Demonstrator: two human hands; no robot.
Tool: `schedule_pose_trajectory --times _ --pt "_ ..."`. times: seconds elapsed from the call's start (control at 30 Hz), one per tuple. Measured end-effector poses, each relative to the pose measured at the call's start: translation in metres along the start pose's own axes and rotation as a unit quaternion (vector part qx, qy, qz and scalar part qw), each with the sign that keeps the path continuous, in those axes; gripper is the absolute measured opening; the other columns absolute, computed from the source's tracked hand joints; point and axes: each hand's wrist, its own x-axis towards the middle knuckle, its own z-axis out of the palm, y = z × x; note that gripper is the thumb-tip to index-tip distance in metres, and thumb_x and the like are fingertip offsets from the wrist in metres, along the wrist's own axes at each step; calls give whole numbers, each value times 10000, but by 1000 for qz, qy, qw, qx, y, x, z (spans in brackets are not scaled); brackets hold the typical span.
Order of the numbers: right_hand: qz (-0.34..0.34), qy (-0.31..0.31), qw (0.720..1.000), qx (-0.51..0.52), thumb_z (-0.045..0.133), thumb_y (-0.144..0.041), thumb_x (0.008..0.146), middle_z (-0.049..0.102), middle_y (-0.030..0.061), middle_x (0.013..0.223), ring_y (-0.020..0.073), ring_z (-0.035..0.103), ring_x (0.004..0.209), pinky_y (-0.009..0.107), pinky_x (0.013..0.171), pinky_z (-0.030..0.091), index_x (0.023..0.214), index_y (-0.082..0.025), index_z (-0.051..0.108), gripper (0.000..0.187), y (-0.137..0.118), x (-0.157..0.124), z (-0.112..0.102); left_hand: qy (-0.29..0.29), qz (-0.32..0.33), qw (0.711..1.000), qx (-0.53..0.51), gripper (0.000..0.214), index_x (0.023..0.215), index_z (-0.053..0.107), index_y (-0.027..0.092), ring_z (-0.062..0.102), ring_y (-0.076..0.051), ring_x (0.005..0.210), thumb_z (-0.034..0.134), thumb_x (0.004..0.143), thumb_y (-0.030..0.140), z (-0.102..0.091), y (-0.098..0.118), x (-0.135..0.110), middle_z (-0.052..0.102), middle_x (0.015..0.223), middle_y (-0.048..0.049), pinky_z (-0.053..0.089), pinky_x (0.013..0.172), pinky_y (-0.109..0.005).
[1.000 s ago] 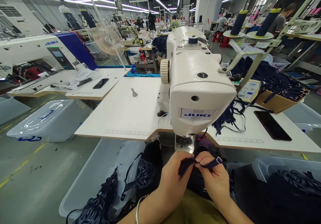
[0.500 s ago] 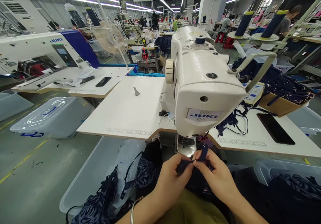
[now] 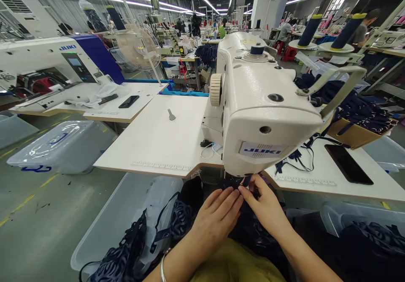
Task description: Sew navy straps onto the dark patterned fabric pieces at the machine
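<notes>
A white JUKI sewing machine (image 3: 256, 105) stands in front of me on a white table (image 3: 161, 138). Just under its head, my right hand (image 3: 264, 206) pinches a navy strap (image 3: 246, 181) against the needle area. My left hand (image 3: 218, 218) lies beside it, fingers stretched out flat on dark navy fabric (image 3: 249, 231), fingertips meeting the right hand's. The needle and the strap's end are hidden behind the machine head.
Clear bins (image 3: 126, 218) with navy lace pieces sit at my left and right. A black phone (image 3: 348, 157) and loose navy straps (image 3: 294, 157) lie on the table's right side. A cardboard box (image 3: 351, 132) of navy garments, thread cones (image 3: 308, 31) and other workstations stand behind.
Both hands have moved up and forward from my lap to just under the machine head, taking the strap along. The left hand has gone from a pinch to flat fingers.
</notes>
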Motion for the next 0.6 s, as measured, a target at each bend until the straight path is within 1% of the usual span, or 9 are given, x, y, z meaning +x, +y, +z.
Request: schedule_pose_trajectory --times 0.07,0.1,0.17,0.27,0.37,0.47,0.53,0.6 --pt "37 -1 998 53 579 -402 864 416 -41 730 162 456 681 295 677 419 893 -234 478 199 3 3 2 -14 -8 1000 5 323 1251 544 174 563 -169 1154 498 932 158 0 -1 4 650 1202 -39 352 995 -299" --pt "52 -5 995 87 591 -410 860 407 -47 732 154 448 672 288 675 425 927 -237 470 221 4 4 3 -19 -16 1000 6 315 1243 551 196 567 -169 1146 497 934 166 0 -1 6 651 1200 -33 369 955 -302" --pt "75 -17 984 159 618 -421 847 439 -45 761 151 466 699 283 701 445 993 -245 461 278 5 6 4 -32 -30 999 0 301 1228 562 231 567 -172 1137 494 939 185 2 -1 7 652 1200 -28 382 893 -309" --pt "88 -31 969 228 657 -439 812 493 -25 817 167 510 802 282 753 462 991 -252 457 327 4 9 4 -45 -38 998 -10 322 1256 542 242 560 -173 1132 487 943 188 5 -3 6 647 1207 -19 376 857 -319" --pt "87 -31 969 228 662 -454 802 491 -23 821 163 505 794 272 750 472 969 -250 471 325 5 13 1 -46 -28 999 0 352 1286 518 230 548 -169 1135 474 945 154 9 -4 5 632 1233 0 361 850 -329" --pt "70 -12 979 193 603 -456 850 485 -20 804 157 499 768 268 733 471 918 -239 493 253 9 17 -3 -49 -23 998 16 329 1267 531 206 537 -179 1148 457 954 142 13 -3 5 616 1261 4 337 865 -341" --pt "47 -3 984 170 553 -451 887 484 -17 788 166 515 804 272 747 463 864 -237 487 225 13 20 -6 -47 -29 998 17 308 1244 547 207 530 -181 1171 480 948 147 15 -2 4 620 1255 3 317 915 -342" --pt "26 -2 989 146 528 -440 905 491 -14 783 179 529 844 279 759 454 879 -235 499 208 15 23 -8 -36 -39 999 12 306 1233 552 218 520 -176 1199 514 937 152 17 0 5 627 1240 2 274 992 -342"
